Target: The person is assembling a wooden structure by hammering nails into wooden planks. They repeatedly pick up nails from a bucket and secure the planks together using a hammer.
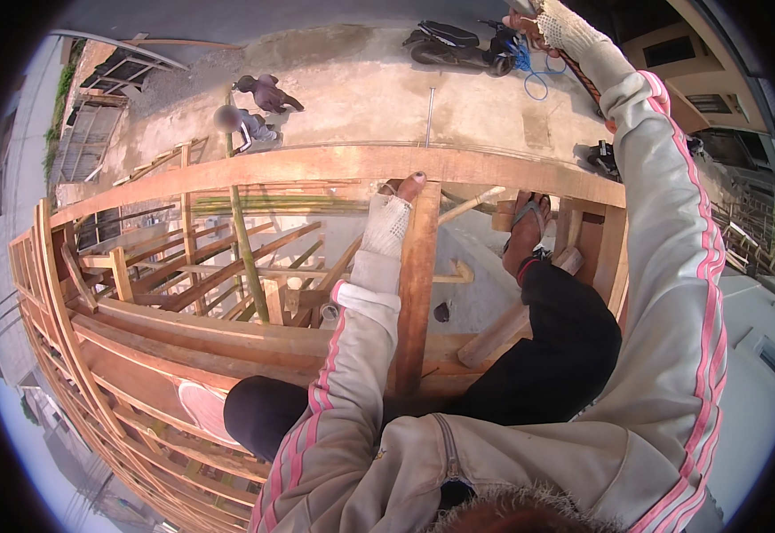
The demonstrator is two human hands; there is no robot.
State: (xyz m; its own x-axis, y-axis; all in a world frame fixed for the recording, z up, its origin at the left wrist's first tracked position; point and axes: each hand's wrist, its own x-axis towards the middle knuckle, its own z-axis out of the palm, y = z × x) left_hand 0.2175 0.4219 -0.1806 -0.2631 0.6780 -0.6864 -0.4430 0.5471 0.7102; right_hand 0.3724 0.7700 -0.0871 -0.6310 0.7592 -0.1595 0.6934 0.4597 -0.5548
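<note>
My left hand, in a white knit glove, is wrapped around the top of an upright wooden board, just under the long horizontal beam. The thumb sticks up over the board's end. My right hand, also gloved, is raised high at the top of the view and closed around a dark reddish handle that runs down behind my sleeve; its head is hidden. My sandalled right foot rests on a timber piece inside the frame.
I am high on a timber frame of slanted rafters. A green bamboo pole stands among the braces. On the concrete far below are two people, a parked motorbike and a blue cord.
</note>
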